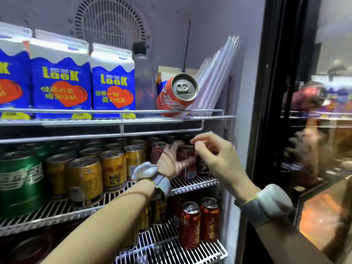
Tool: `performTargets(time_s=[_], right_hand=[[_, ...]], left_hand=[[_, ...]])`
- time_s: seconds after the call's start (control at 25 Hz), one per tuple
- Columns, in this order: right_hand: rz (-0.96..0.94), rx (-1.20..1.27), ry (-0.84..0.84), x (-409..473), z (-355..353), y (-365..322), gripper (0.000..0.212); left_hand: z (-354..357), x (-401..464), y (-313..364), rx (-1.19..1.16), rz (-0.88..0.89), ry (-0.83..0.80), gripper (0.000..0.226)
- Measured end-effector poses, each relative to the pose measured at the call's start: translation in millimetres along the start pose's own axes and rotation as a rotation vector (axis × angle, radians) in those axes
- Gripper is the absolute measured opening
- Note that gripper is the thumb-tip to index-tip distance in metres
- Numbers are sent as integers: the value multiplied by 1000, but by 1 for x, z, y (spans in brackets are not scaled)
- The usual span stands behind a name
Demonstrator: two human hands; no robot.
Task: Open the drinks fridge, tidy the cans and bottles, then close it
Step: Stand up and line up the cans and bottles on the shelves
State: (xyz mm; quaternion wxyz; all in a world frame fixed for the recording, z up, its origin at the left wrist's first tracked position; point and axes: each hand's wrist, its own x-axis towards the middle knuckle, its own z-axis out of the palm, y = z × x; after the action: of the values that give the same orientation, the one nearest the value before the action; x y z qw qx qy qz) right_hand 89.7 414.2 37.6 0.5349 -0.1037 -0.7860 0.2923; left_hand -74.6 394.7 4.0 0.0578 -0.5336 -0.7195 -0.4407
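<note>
The drinks fridge stands open in the head view. On the middle wire shelf my left hand is wrapped around a dark red can at the right end of the row. My right hand is just to the right of it, fingers curled and pinching at the can's top rim. Gold cans and green cans fill the shelf to the left. On the top shelf a red cola can lies tilted on its side against the front rail.
Blue and white Look cartons line the top shelf, with a clear bottle and leaning plastic sleeves at the right. Red cans stand on the lower shelf. The open glass door hangs at the right.
</note>
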Motion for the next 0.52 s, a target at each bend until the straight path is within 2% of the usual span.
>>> performTargets(time_s=[0.04, 0.12, 0.16, 0.24, 0.28, 0.32, 0.36, 0.44, 0.52], right_hand=[[-95, 21, 69, 5, -2, -17, 6], [-265, -18, 187, 18, -8, -49, 31], [-307, -60, 196, 28, -8, -62, 50], [-285, -146, 127, 49, -8, -78, 81], [-255, -164, 67, 59, -6, -83, 89], [-227, -161, 8, 68, -3, -84, 94], [-208, -137, -42, 75, -1, -83, 95], [-164, -60, -78, 81, 2, -77, 94], [-135, -4, -32, 85, 5, -71, 89]], left_hand=[[-3, -3, 3, -73, -73, -7, 57], [-21, -16, 15, -44, -104, -13, 52], [-40, -29, 24, 29, -30, -54, 48], [-79, -57, 50, 34, 256, -215, 31], [-100, -70, 65, 13, 408, -260, 21], [-119, -79, 76, 14, 530, -217, 15], [-138, -83, 88, 18, 617, -78, 15], [-180, -72, 112, 9, 688, 334, 15], [-219, -38, 135, 90, 614, 636, 14]])
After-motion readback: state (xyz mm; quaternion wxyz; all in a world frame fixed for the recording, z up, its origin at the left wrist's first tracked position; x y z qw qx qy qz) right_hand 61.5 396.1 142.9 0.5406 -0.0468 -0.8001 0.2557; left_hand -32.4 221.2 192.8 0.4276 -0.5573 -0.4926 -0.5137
